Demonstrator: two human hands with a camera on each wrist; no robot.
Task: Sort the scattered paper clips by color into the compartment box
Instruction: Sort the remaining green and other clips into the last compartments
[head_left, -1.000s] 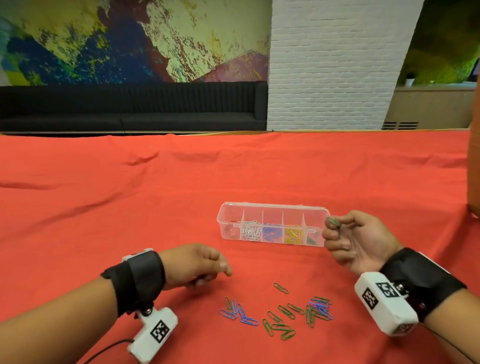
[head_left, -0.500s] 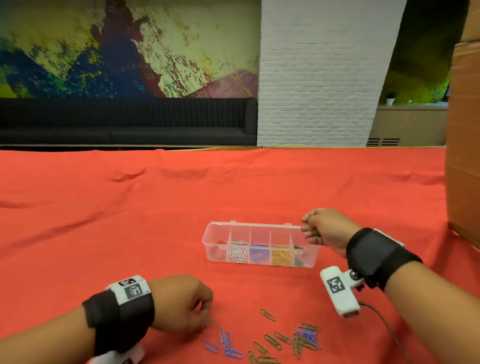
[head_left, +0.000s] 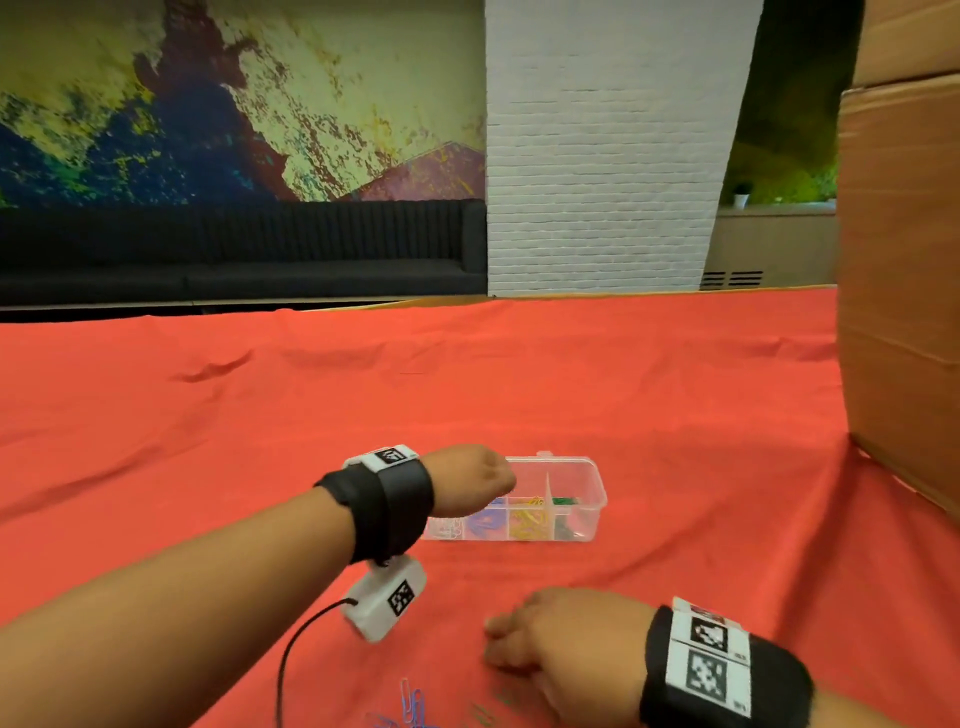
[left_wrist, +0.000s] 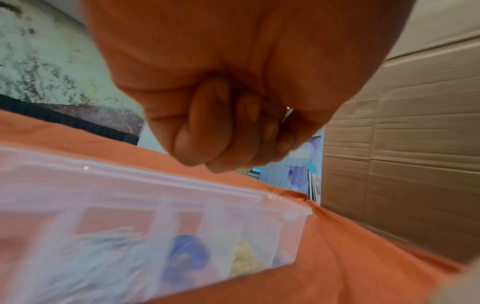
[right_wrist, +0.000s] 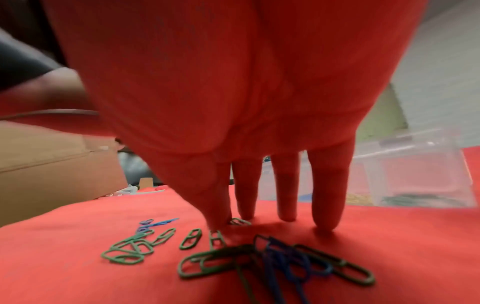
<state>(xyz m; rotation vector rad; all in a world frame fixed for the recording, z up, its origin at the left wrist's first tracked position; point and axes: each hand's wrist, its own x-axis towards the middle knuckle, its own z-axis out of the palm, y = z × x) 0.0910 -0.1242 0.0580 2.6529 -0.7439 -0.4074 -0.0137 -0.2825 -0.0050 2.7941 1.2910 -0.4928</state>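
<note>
A clear compartment box (head_left: 589, 470) lies on the red cloth, with silver, blue, yellow and green clips in separate cells. My left hand (head_left: 475, 478) hovers over its left half, fingers curled tight. In the left wrist view only a sliver of wire (left_wrist: 288, 112) shows between them, above the box (left_wrist: 155, 185). My right hand (head_left: 498, 644) is down at the loose pile, its straight fingertips (right_wrist: 322, 224) on the cloth. Thumb and forefinger flank a green clip (right_wrist: 240, 221). More green clips (right_wrist: 130, 248) and blue clips (right_wrist: 283, 259) lie in front of it.
A tall cardboard box (head_left: 904, 312) stands on the table at the right, close behind the compartment box. A black cable (head_left: 291, 654) hangs from the left wrist camera near the blue clips (head_left: 410, 701). Bare red cloth stretches to the left and back.
My left hand rose from the loose clips to above the box. My right hand left the box's right end and came down onto the pile with its fingers straightened.
</note>
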